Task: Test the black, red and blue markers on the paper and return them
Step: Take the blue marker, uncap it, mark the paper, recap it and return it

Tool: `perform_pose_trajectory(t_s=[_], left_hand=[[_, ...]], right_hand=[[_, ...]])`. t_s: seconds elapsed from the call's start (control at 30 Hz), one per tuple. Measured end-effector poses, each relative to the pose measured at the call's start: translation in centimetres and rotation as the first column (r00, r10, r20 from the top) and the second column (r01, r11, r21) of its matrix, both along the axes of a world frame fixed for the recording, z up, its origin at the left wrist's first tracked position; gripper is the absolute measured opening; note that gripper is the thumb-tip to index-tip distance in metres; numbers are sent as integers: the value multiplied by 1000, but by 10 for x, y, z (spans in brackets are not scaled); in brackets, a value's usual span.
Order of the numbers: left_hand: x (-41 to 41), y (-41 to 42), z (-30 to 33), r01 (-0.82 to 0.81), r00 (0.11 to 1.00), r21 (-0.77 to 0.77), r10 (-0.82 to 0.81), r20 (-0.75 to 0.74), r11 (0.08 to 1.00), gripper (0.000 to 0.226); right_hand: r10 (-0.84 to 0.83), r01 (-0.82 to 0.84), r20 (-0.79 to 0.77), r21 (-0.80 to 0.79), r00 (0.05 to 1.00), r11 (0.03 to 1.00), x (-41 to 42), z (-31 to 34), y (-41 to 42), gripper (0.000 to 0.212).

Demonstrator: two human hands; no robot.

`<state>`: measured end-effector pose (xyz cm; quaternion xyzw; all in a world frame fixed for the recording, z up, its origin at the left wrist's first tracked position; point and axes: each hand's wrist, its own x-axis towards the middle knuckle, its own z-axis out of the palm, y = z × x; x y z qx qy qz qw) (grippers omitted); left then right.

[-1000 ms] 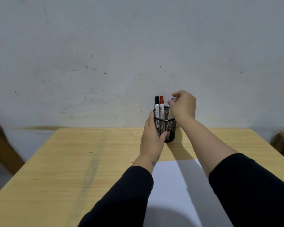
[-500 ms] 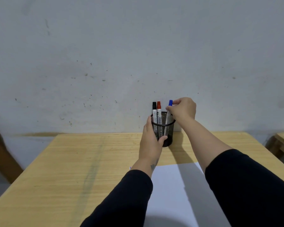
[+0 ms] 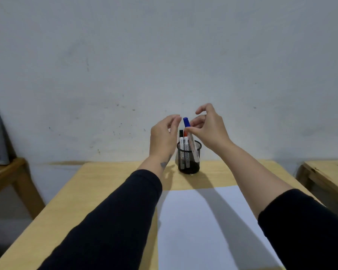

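Lifting blue marker (image 3: 189, 137) now, left hand (image 3: 163, 136) released holder (image 3: 189, 159)

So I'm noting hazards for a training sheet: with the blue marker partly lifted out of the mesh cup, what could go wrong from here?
1. The right hand pinches the blue marker with fingertips only, and it is tilted, so it might slip.
2. The left hand is off the mesh cup, so a marker snagging the rim could tip the cup with the black marker and red marker inside.
3. Both forearms hang over the paper and a sleeve could shift it.
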<state>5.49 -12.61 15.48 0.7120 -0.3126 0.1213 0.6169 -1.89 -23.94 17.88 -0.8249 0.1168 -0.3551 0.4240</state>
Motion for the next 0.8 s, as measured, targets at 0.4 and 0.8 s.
perform_pose_trajectory(t_s=[0.4, 0.8], left_hand=[[-58, 39, -8, -61, 989, -88, 49, -136, 994, 6], [-81, 65, -46, 4, 993, 67, 4, -122, 998, 11]], right_hand=[[-242, 233, 44, 157, 969, 960, -53, -58, 56, 11], [158, -106, 75, 975, 985, 197, -64, -55, 60, 23]])
